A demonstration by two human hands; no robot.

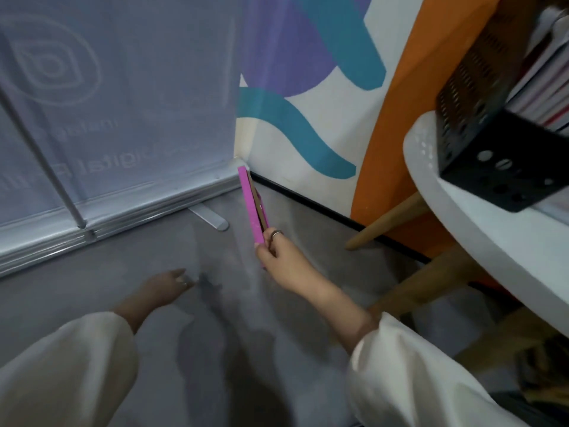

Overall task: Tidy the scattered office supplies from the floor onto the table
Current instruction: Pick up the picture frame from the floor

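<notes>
My right hand (274, 251) grips the lower end of a flat pink notebook (251, 204), held edge-on above the grey floor, its top end pointing toward the wall corner. My left hand (172, 285) is lower left, fingers extended, fingertips touching or just above the floor, holding nothing. The white round table (462, 217) fills the right side. On it stands a black perforated metal organizer (492, 143) with books or folders inside.
A roll-up banner stand (123, 211) with a metal base and foot runs along the left. The painted wall (308, 118) meets the floor behind the notebook. Wooden table legs (388, 223) slant down at the right.
</notes>
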